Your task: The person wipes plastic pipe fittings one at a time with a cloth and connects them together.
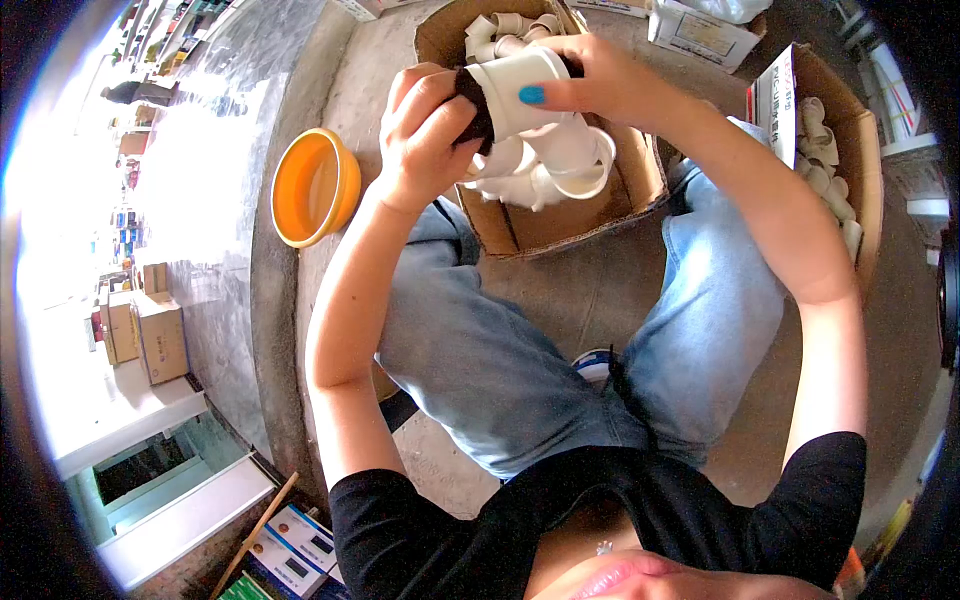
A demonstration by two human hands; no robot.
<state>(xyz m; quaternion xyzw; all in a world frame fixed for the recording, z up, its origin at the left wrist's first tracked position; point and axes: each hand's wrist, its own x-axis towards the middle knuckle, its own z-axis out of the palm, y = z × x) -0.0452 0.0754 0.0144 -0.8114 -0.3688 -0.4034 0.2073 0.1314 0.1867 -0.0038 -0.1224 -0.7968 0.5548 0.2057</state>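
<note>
White fitting (518, 92) (dark at both ends), held between left hand (425, 130) and right hand (595, 80), orange bowl (340, 190)

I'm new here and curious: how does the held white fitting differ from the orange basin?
The white fitting is held up in the right hand; the orange basin stands on the floor. The fitting is white and narrower, the basin orange and wider. Both look round.

The bowl (315, 190) is left of the front box (560, 241). Pipes (481, 47) lie in that box and the right box (862, 175).
</note>
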